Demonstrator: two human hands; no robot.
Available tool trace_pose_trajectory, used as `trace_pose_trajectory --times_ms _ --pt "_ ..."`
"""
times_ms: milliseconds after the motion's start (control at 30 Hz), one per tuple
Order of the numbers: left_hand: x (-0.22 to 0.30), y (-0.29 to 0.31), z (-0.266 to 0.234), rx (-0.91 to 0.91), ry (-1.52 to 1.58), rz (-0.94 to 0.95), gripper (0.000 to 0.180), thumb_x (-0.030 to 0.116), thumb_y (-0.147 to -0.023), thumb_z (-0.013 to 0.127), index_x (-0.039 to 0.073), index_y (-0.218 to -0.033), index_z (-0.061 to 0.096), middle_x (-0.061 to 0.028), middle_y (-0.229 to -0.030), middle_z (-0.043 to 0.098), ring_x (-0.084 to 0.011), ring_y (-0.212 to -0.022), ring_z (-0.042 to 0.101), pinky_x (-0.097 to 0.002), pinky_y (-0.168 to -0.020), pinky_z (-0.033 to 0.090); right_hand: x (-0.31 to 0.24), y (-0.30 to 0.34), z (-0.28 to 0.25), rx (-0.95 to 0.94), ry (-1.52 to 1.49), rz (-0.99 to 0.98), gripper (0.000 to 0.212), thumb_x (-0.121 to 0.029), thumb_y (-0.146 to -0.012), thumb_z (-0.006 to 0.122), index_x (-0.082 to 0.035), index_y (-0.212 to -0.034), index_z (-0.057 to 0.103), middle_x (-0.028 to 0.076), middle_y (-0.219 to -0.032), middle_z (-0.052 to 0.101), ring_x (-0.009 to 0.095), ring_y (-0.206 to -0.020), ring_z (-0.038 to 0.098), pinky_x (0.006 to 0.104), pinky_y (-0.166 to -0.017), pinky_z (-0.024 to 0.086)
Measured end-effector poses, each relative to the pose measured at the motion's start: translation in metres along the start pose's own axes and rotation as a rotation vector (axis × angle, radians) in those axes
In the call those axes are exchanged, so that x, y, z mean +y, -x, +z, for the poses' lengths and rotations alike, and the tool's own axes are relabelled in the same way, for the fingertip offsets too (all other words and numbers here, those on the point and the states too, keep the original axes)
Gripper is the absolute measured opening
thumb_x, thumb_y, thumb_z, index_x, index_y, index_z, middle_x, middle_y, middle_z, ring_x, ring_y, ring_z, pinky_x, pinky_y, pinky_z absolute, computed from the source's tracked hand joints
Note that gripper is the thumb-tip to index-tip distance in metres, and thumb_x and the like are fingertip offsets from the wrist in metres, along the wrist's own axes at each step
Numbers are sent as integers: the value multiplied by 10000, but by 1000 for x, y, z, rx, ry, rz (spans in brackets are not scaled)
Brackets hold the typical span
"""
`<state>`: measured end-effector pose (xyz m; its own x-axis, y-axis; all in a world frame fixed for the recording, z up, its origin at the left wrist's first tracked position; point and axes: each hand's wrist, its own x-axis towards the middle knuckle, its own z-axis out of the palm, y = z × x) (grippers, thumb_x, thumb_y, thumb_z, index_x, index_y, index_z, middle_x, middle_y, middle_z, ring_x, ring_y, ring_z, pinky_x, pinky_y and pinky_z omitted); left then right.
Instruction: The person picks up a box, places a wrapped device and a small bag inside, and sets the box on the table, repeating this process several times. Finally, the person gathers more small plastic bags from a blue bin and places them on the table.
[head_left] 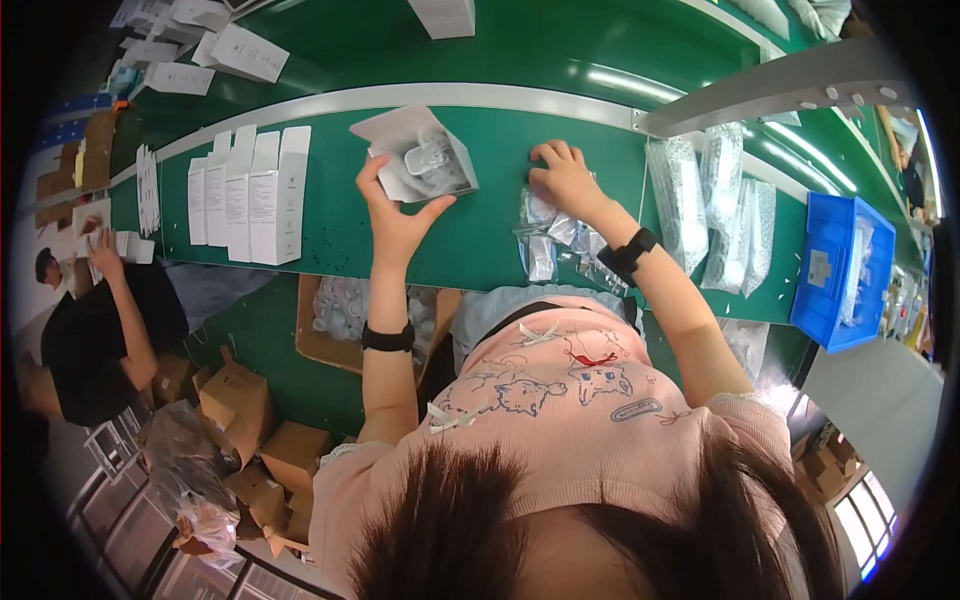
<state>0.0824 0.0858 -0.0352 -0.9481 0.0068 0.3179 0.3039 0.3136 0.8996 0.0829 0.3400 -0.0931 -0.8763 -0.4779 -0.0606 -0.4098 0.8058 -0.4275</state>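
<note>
Left hand (pixel 396 228) is gripping white cardboard box (pixel 396 130); right hand (pixel 574 186), grip unclear, is seemingly picking clear plastic packets (pixel 543 256) at box's four o'clock, needing pinching.

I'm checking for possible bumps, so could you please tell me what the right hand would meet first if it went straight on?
Probably the pale rail along the far edge of the green table; the right hand points there, passing right of the white box, though its height is unclear.

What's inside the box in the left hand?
In the box, held by the left hand: a pale, rounded piece and clear, shiny material next to it. They cover the box's floor; anything beneath them can't be seen.
</note>
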Motion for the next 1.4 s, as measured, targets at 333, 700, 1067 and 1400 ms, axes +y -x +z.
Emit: trace_pose_trajectory --times_ms 333,700,1067,1400 --pt "44 -33 -11 21 -268 -303 177 92 -607 734 35 -745 638 -168 -1054 553 -231 -831 575 -309 -676 444 -5 0 -68 379 -1154 185 173 77 -738 565 -28 -871 529 108 -988 557 170 -799 577 266 -674 486" --pt "45 -40 24 37 -196 -289 139 81 -608 708 11 -707 640 -169 -940 604 -250 -842 594 -295 -667 443 -72 -35 -116 751 -793 -312 272 152 -699 521 -17 -897 601 110 -955 556 174 -794 563 261 -652 474" --pt "29 -39 22 4 -27 -268 145 110 -631 698 14 -726 645 -173 -964 596 -244 -865 591 -298 -666 437 -67 -32 -102 399 -90 -517 349 19 -590 617 -71 -927 620 79 -959 550 289 -955 493 399 -821 421" --pt "28 -32 20 -6 14 -296 148 114 -638 700 14 -730 641 -146 -969 592 -172 -781 578 -257 -546 410 -69 -13 -93 362 27 -405 344 -96 -567 669 -119 -908 624 36 -1050 519 291 -1070 430 471 -941 327"
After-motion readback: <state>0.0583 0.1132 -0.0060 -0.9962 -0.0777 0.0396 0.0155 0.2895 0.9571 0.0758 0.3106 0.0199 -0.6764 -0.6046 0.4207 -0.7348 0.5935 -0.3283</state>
